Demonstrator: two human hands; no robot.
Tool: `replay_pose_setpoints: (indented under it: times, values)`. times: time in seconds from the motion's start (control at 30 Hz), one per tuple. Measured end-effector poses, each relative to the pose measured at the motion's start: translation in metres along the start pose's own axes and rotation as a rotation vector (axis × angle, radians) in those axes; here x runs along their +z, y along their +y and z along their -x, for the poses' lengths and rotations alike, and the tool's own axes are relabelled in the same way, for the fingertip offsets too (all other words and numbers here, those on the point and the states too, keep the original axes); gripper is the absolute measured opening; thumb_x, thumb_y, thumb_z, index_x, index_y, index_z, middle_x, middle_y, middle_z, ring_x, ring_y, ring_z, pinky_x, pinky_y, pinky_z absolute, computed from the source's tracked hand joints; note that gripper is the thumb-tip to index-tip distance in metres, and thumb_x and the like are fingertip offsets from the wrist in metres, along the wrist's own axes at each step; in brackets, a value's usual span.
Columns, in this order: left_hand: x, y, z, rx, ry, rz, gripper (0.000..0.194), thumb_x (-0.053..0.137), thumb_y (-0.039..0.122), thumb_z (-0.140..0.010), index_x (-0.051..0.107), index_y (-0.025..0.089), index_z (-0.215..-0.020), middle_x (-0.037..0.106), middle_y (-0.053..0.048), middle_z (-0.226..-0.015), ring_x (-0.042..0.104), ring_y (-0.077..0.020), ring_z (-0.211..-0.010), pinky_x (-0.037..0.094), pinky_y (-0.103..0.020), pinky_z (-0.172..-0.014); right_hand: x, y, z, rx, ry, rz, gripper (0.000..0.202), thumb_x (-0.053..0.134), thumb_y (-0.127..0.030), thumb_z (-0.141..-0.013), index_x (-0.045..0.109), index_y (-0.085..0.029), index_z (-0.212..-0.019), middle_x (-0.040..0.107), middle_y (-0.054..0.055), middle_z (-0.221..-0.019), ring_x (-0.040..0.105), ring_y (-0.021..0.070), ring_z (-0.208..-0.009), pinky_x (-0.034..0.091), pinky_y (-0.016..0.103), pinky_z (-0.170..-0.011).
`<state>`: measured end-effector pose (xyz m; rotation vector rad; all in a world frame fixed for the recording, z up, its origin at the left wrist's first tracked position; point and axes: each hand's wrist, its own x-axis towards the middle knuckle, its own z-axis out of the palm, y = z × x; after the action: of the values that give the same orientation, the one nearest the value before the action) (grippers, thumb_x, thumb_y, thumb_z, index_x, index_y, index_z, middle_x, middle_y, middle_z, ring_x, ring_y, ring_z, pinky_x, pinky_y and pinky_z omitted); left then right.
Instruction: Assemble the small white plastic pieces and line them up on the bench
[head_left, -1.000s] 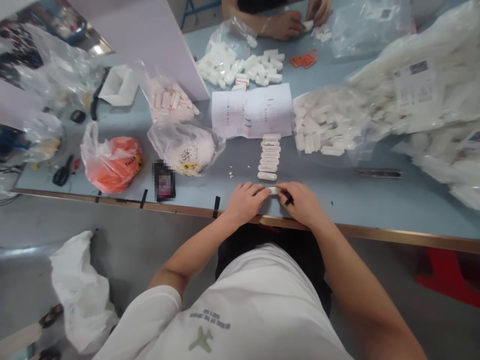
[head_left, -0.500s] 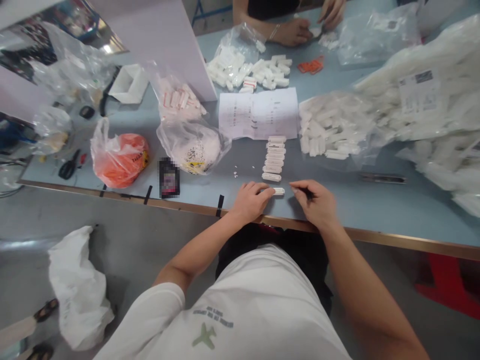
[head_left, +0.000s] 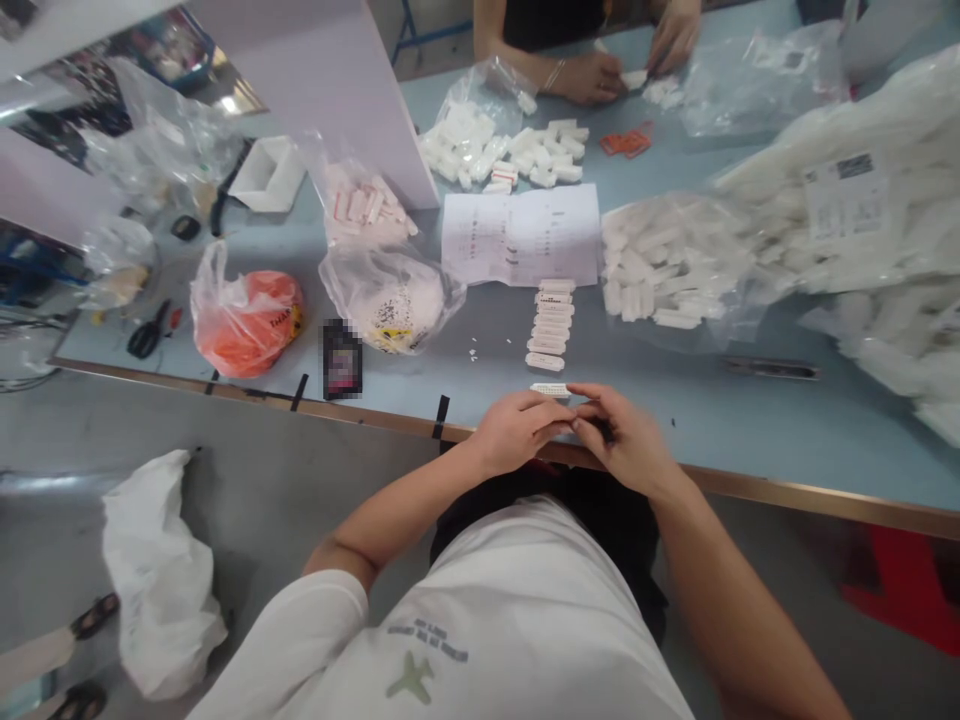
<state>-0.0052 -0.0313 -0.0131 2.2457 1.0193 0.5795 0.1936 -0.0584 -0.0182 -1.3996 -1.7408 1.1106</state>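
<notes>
A white slotted plastic strip [head_left: 550, 390] lies near the table's front edge, just beyond my hands. My left hand [head_left: 519, 432] rests at the edge with its fingers bent and pressed together. From the right, my right hand [head_left: 626, 438] meets it, and the fingertips of both hands come together in a pinch. Anything between them is too small or hidden to make out. Beyond the strip, several similar white plastic pieces [head_left: 551, 332] lie in a column. Left of the column are a few tiny white bits [head_left: 472, 354].
A printed sheet [head_left: 521, 235] lies behind the column. Bags of white parts [head_left: 667, 260] stand right, with tweezers [head_left: 772, 369] in front. Left are a clear bag [head_left: 394, 300], a bag of orange parts [head_left: 247, 325] and scissors [head_left: 148, 332]. A co-worker's hands [head_left: 596, 78] work opposite.
My left hand has come off the slotted strip and moved nearer the edge. My right hand has moved left and down to meet it. A small dark bit now shows on the table at right.
</notes>
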Motion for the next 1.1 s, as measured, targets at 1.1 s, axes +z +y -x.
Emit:
replay_pose_setpoints:
  times: [1.1]
  values:
    - [-0.036,-0.029,-0.011,-0.34,0.097,-0.152,0.022,0.056,0.034,-0.092,0.073,0.023,-0.101,0.076,-0.003,-0.097,0.067,-0.0157,-0.083,0.052,-0.026,-0.074,0.02,0.03,-0.031,-0.166,0.104,0.442,0.029,0.048,-0.031,-0.099,0.067,-0.021,-0.12,0.066,0.013,-0.114,0.06,0.0245,-0.102,0.05,0.038,-0.088]
